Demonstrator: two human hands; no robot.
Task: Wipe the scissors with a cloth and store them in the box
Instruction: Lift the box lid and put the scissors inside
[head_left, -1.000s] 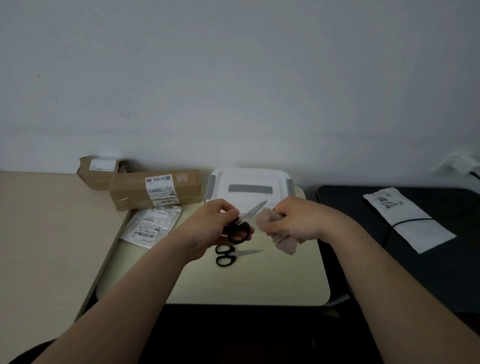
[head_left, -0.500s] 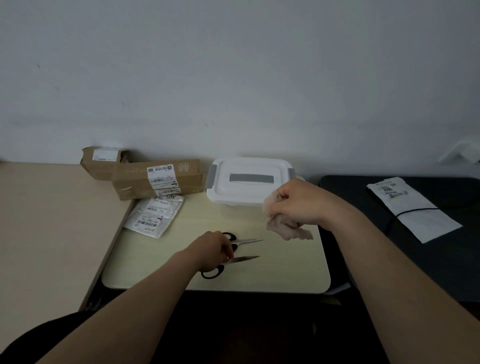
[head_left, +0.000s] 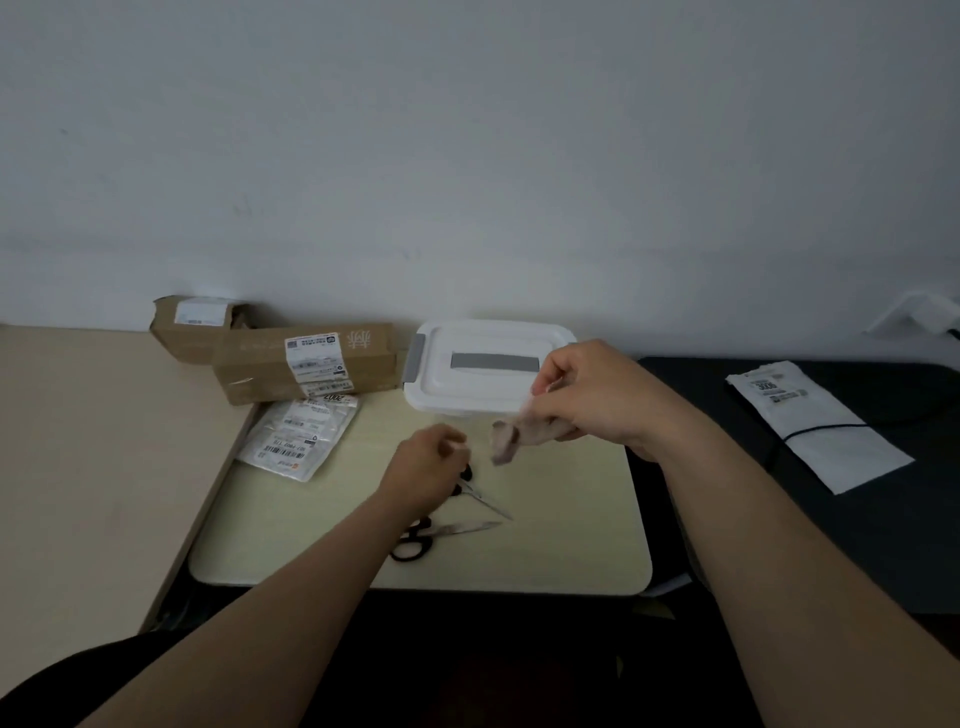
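Note:
Two pairs of black-handled scissors lie on the small pale table (head_left: 571, 545). My left hand (head_left: 423, 467) has its fingers curled around the handles of the far scissors (head_left: 485, 501), whose blades point down to the right. The near scissors (head_left: 415, 543) lie free just below my wrist. My right hand (head_left: 597, 397) hangs above the table in front of the box, pinching a crumpled pinkish cloth (head_left: 519, 436). The white plastic box (head_left: 488, 374), with grey latches, stands at the back of the table, its lid on.
Two brown cardboard parcels (head_left: 306, 364) lie at the back left, with white labelled bags (head_left: 301, 436) in front of them. A dark table on the right holds a white bag (head_left: 815, 421) and a black cable. A beige desk lies to the left.
My left hand set the scissors it held down near the front and moved up to the other pair, whose blades have swung. My right hand with the cloth lifted slightly right.

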